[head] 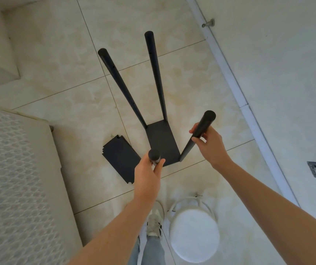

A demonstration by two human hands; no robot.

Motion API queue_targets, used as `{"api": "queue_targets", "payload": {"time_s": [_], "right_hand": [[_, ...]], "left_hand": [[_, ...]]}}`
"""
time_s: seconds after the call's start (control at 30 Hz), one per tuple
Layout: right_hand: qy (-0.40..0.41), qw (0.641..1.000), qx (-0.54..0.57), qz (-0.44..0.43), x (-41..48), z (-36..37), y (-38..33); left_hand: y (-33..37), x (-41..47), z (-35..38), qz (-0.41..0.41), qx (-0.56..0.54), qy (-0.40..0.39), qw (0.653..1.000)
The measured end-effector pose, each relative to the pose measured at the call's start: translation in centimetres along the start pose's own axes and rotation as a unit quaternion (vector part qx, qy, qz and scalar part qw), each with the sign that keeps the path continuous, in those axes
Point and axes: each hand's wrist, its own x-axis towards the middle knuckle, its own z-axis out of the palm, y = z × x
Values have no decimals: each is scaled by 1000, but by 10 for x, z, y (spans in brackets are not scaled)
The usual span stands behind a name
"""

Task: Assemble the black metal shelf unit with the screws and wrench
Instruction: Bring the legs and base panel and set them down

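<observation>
The black metal shelf unit (162, 144) stands on the beige tiled floor (73, 92), with four round black posts rising from its flat bottom plate. The left hand (148, 175) grips the top of the near-left post (153, 156); the right hand (210, 144) is closed around the near-right post (201, 129). Loose black metal panels (121, 159) lie just beside the unit. A round white stool (194, 233) stands near the person's shoe (154, 222).

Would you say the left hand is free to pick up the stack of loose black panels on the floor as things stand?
Probably not yet: the left hand is closed round the near-left pole. The loose black panels lie uncovered just left of it, so nothing else blocks the way.
</observation>
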Motion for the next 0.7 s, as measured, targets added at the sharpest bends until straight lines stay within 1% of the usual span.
{"api": "queue_targets", "payload": {"time_s": [0.1,0.3,0.43,0.7], "right_hand": [[-7,1000,-6,0,3,2,0],[-4,1000,-15,7,3,4,12],[2,1000,-29,11,-2,5,21],[17,997,-65,23,-11,6,42]], "left_hand": [[-3,-3,1,1,3,-9,1000],[-11,-9,7,-15,-27,-25,999],[-14,-15,12,-8,-18,-28,999],[-34,-31,24,-45,-39,-58,997]]}}
